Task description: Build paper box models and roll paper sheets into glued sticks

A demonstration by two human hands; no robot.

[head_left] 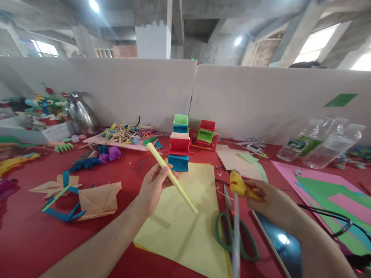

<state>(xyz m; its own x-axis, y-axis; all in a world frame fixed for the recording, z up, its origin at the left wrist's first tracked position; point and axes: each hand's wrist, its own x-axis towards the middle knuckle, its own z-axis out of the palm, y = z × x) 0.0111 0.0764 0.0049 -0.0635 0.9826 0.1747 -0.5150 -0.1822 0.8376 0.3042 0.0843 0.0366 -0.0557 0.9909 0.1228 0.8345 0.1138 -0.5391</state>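
My left hand (155,185) pinches a rolled tube of pale yellow paper (181,188), held at a slant above a stack of yellow sheets (188,231). At the right, my right hand (261,197) is closed on a yellow glue gun (238,183), with a clear glue stick (236,235) extending from it toward the bottom edge. Green-handled scissors (226,231) lie beneath the glue stick, beside the yellow sheets. Behind the tube stands a column of folded green, blue and red paper boxes (179,146).
A phone (278,243) lies under my right forearm. Plastic bottles (327,144) and coloured sheets (333,197) are at the right. Folded paper pieces (98,199), purple and blue crumpled pieces (108,153), and a metal jug (81,114) are at the left. A white partition (130,92) stands behind.
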